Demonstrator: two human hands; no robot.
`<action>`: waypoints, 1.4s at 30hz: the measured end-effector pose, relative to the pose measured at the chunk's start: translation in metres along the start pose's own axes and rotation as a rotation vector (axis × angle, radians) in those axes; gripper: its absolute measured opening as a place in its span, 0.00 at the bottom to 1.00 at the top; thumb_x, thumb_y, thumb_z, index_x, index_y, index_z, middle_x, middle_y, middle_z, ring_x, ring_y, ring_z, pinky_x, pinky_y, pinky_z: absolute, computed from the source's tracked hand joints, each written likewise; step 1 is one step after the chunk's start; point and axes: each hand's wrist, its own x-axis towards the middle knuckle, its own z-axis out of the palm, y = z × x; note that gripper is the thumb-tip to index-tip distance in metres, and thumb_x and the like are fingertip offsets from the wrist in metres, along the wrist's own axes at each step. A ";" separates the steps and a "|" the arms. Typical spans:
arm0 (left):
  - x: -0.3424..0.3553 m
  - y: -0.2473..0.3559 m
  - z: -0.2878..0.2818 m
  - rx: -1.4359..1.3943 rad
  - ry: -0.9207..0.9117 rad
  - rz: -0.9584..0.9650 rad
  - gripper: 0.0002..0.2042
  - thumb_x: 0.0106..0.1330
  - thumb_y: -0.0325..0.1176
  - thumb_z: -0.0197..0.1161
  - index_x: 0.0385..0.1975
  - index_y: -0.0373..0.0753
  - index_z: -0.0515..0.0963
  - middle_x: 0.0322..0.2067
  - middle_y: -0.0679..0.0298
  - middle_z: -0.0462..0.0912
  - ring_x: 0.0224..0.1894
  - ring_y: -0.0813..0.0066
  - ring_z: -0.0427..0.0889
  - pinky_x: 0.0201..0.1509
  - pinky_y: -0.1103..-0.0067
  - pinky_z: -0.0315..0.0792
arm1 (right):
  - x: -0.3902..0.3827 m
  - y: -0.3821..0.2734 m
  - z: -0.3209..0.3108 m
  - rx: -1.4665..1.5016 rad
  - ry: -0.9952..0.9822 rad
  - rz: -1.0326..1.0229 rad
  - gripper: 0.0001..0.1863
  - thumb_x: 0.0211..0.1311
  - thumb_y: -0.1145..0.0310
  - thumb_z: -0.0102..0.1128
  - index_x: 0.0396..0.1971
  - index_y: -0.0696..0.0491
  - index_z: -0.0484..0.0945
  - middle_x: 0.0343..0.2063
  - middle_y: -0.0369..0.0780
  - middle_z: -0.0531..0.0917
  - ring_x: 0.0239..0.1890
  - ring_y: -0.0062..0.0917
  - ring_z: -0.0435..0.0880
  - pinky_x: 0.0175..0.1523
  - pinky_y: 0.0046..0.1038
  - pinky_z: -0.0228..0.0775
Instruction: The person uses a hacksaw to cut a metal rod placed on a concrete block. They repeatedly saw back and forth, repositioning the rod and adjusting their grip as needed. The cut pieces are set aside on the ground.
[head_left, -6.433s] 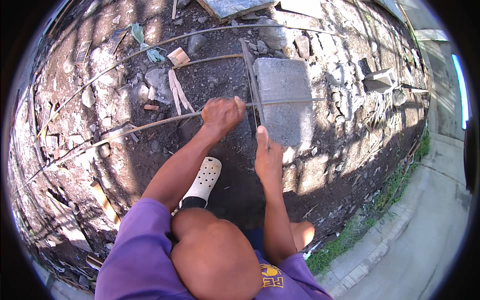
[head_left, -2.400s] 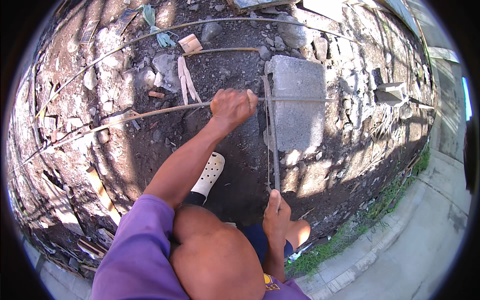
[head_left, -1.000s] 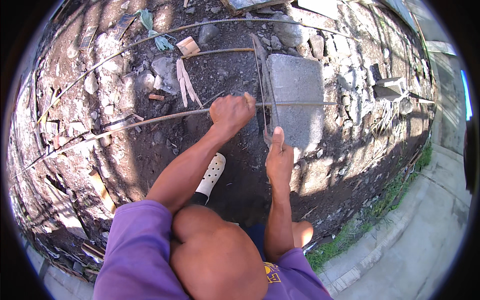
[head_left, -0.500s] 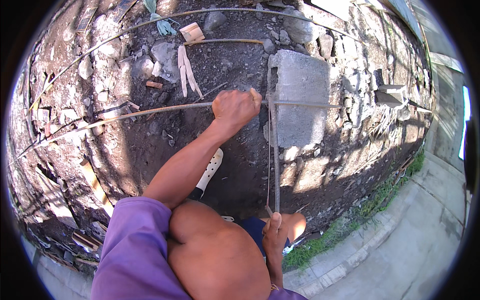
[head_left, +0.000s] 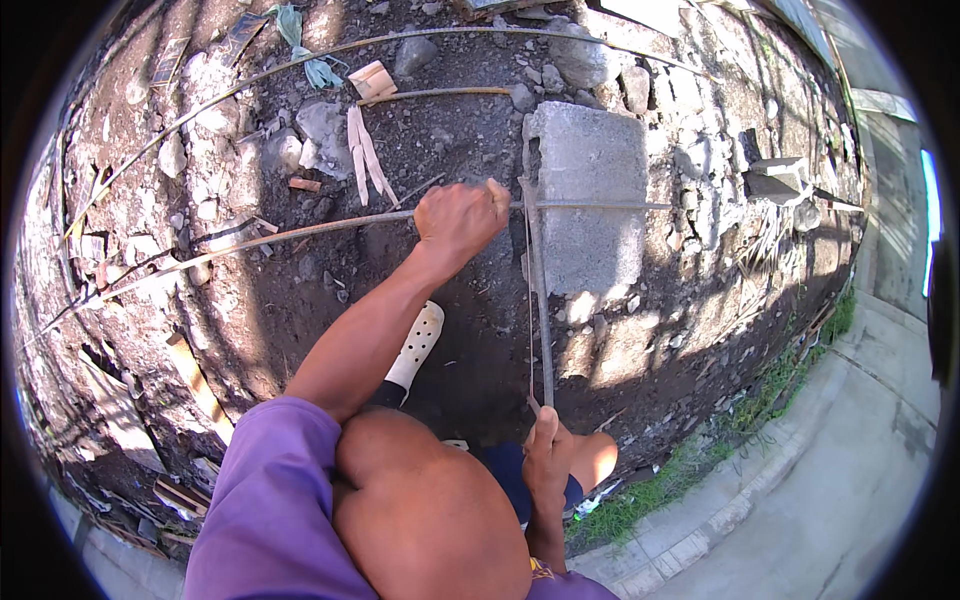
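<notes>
Rod lay across the concrete block, running over its left edge and out past its right edge, about midway along both. The left hand's fingers were clamped around it, left of the block; the right hand's gripped the near end of a hacksaw.

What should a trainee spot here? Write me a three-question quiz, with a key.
1. Multiple choice: what does the right-hand part of the long, thin, brown-grey metal rod pass over?
A) a white perforated clog
B) a rectangular grey concrete block
C) a crumpled pale-green cloth

2. True or false: the right hand grips the near end of a slim, grey, metal-framed saw.

3. Open question: which hand grips the metal rod?

Key: 1. B; 2. True; 3. The left hand.
</notes>
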 end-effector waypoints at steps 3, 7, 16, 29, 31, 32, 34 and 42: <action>-0.003 0.001 0.002 0.006 0.041 0.003 0.26 0.71 0.44 0.56 0.10 0.37 0.83 0.12 0.47 0.80 0.13 0.48 0.81 0.22 0.58 0.78 | 0.003 -0.052 0.005 0.027 -0.011 0.097 0.30 0.82 0.47 0.47 0.44 0.61 0.87 0.18 0.33 0.74 0.24 0.12 0.70 0.30 0.25 0.63; 0.003 0.001 -0.003 0.010 -0.010 -0.018 0.26 0.71 0.44 0.55 0.11 0.36 0.83 0.12 0.48 0.80 0.13 0.49 0.82 0.22 0.58 0.78 | 0.126 -0.101 0.066 -0.034 0.087 -0.406 0.41 0.81 0.38 0.43 0.24 0.67 0.71 0.15 0.45 0.65 0.24 0.30 0.58 0.32 0.42 0.60; 0.000 -0.004 0.003 0.021 0.049 0.051 0.26 0.71 0.42 0.55 0.09 0.37 0.81 0.13 0.47 0.81 0.13 0.50 0.81 0.27 0.59 0.80 | 0.019 0.006 0.010 0.053 -0.018 -0.025 0.33 0.81 0.46 0.47 0.32 0.65 0.78 0.19 0.35 0.70 0.26 0.19 0.65 0.31 0.33 0.60; 0.005 -0.004 -0.002 0.011 -0.045 0.068 0.25 0.69 0.40 0.57 0.07 0.40 0.80 0.11 0.50 0.79 0.13 0.52 0.81 0.24 0.61 0.79 | 0.115 -0.027 0.059 -0.067 0.111 -0.417 0.38 0.82 0.41 0.45 0.26 0.66 0.73 0.16 0.48 0.67 0.24 0.30 0.62 0.34 0.43 0.63; 0.006 -0.005 0.001 -0.001 0.133 0.135 0.25 0.69 0.40 0.57 0.07 0.40 0.80 0.11 0.50 0.79 0.12 0.52 0.81 0.24 0.61 0.78 | 0.064 0.003 0.037 0.004 0.067 -0.279 0.36 0.82 0.43 0.46 0.26 0.64 0.74 0.16 0.43 0.69 0.24 0.26 0.63 0.33 0.41 0.62; 0.002 -0.005 0.003 -0.004 0.135 0.124 0.25 0.70 0.40 0.57 0.07 0.40 0.80 0.11 0.50 0.79 0.12 0.52 0.81 0.24 0.60 0.78 | 0.032 0.011 0.021 -0.002 0.036 -0.126 0.35 0.82 0.44 0.47 0.26 0.64 0.75 0.16 0.41 0.70 0.25 0.24 0.63 0.32 0.40 0.62; -0.001 -0.006 0.005 0.004 0.107 0.095 0.25 0.70 0.41 0.57 0.09 0.38 0.81 0.11 0.50 0.79 0.14 0.50 0.81 0.23 0.59 0.77 | -0.008 0.003 0.000 0.002 -0.012 -0.018 0.34 0.82 0.45 0.48 0.27 0.64 0.76 0.16 0.37 0.71 0.25 0.22 0.64 0.31 0.38 0.61; -0.002 0.002 -0.006 0.000 0.028 0.019 0.26 0.71 0.40 0.54 0.08 0.38 0.81 0.13 0.48 0.80 0.14 0.49 0.81 0.29 0.60 0.79 | 0.157 -0.102 0.072 -0.108 0.089 -0.395 0.40 0.82 0.41 0.44 0.26 0.69 0.73 0.15 0.53 0.66 0.23 0.37 0.56 0.31 0.46 0.60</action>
